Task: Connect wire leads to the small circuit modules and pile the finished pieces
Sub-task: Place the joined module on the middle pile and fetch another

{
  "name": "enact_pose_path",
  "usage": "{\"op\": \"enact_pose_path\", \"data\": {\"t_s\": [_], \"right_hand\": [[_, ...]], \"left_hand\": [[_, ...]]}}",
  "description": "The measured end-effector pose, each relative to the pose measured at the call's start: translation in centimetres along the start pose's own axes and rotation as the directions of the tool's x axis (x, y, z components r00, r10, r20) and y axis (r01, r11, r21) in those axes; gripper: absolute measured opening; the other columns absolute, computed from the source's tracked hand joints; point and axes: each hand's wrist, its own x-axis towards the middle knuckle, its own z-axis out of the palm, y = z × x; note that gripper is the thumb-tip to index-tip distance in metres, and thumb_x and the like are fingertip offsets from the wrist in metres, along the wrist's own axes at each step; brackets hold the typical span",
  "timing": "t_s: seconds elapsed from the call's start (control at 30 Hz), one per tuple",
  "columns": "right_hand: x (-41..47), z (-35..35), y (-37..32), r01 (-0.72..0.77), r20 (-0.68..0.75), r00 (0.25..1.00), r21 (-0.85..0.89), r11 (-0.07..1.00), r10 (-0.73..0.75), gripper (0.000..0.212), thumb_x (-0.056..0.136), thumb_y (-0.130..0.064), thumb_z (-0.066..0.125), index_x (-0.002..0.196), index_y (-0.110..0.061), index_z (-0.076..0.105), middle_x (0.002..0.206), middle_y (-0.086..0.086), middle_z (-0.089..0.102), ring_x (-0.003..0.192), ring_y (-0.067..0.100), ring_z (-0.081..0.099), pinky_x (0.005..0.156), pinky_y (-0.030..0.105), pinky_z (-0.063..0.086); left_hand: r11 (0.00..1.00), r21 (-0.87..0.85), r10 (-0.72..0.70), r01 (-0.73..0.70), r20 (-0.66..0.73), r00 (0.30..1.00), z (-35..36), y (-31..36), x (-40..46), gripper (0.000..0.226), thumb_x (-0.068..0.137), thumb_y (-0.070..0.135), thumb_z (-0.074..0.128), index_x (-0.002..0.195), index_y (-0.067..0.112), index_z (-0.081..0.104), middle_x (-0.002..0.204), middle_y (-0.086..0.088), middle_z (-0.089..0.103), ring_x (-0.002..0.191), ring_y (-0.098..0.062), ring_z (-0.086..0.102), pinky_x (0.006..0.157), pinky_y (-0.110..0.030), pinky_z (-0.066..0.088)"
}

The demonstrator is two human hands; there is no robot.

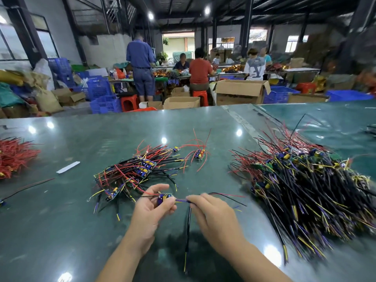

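The small pile of wired modules (130,171) lies on the table (71,220), near its middle; just right of that pile sits a lone module (199,154); further right of the pile spreads the large heap of wired modules (305,184); well left of the pile, at the table's edge, lies a bundle of wires (14,155); between bundle and pile lies a paper strip (68,167); just before the pile, the left hand (150,208) holds a module (163,198), with the right hand (209,212) beside it on a lead (182,200); behind the pile, beyond the table, stand cardboard boxes (240,92).

The left hand (149,208) pinches a small circuit module (164,198) above the green table (61,220). The right hand (211,217) pinches its purple lead (181,200).
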Motion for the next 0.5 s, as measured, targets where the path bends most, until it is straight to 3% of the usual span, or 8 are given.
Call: {"op": "enact_pose_path", "data": {"t_s": [0.07, 0.13, 0.2, 0.3, 0.4, 0.5], "right_hand": [[0.1, -0.7, 0.0, -0.077, 0.034, 0.997, 0.08, 0.994, 0.074, 0.016, 0.091, -0.024, 0.056, 0.1, -0.023, 0.069, 0.082, -0.007, 0.065, 0.073, 0.02, 0.064, 0.057, 0.03, 0.05], [0.6, -1.3, 0.1, -0.173, 0.005, 0.985, 0.144, 0.974, 0.175, 0.017, 0.094, -0.021, 0.055, 0.104, -0.022, 0.068, 0.089, -0.007, 0.067, 0.079, 0.02, 0.065, 0.065, 0.034, 0.052], [1.7, -2.3, 0.5, -0.285, -0.128, 0.942, 0.181, 0.941, 0.31, 0.017, 0.093, -0.017, 0.058, 0.105, -0.02, 0.069, 0.094, -0.004, 0.07, 0.083, 0.022, 0.066, 0.07, 0.037, 0.052], [3.7, -5.1, 2.7, -0.477, -0.372, 0.8, 0.079, 0.875, 0.47, 0.019, 0.093, -0.019, 0.058, 0.107, -0.019, 0.07, 0.101, 0.004, 0.073, 0.085, 0.03, 0.067, 0.069, 0.037, 0.049], [4.3, -8.1, 6.8, -0.685, -0.525, 0.635, -0.044, 0.727, 0.566, 0.022, 0.093, -0.025, 0.056, 0.109, -0.02, 0.069, 0.095, 0.013, 0.072, 0.079, 0.036, 0.066, 0.064, 0.034, 0.04], [3.7, -9.4, 10.2, -0.826, -0.461, 0.563, -0.298, 0.479, 0.685, 0.025, 0.094, -0.03, 0.052, 0.111, -0.022, 0.069, 0.099, 0.011, 0.07, 0.098, 0.031, 0.055, 0.084, 0.039, 0.034]], "left_hand": [[0.999, -0.04, -0.029, 0.031, 0.041, 0.999, -0.1, 0.3, 0.0, 0.044, 0.068, 0.006, 0.068, 0.11, 0.016, 0.06, 0.074, -0.007, 0.067, 0.063, -0.014, 0.066, 0.058, -0.018, 0.053], [0.998, -0.035, -0.055, 0.059, 0.107, 0.993, -0.1, 0.4, 0.0, 0.056, 0.065, 0.01, 0.067, 0.119, 0.021, 0.056, 0.092, -0.007, 0.073, 0.079, -0.017, 0.07, 0.066, -0.022, 0.056], [0.997, -0.018, -0.073, 0.077, 0.158, 0.985, -0.2, 0.5, -0.1, 0.064, 0.067, 0.009, 0.065, 0.127, 0.022, 0.05, 0.109, -0.008, 0.071, 0.09, -0.02, 0.07, 0.07, -0.026, 0.057], [0.996, -0.01, -0.091, 0.093, 0.148, 0.985, 0.0, 0.8, -0.2, 0.071, 0.067, 0.023, 0.08, 0.13, 0.022, 0.047, 0.111, -0.01, 0.07, 0.086, -0.021, 0.07, 0.072, -0.027, 0.057], [0.995, -0.003, -0.097, 0.098, 0.111, 0.989, -0.1, 1.0, -0.3, 0.082, 0.056, 0.035, 0.089, 0.127, 0.024, 0.049, 0.105, -0.01, 0.071, 0.08, -0.019, 0.069, 0.071, -0.026, 0.057], [0.996, -0.013, -0.081, 0.083, 0.09, 0.993, -0.2, 1.0, -0.2, 0.059, 0.07, 0.02, 0.067, 0.126, 0.022, 0.05, 0.099, -0.01, 0.072, 0.076, -0.017, 0.068, 0.069, -0.025, 0.057]]}}
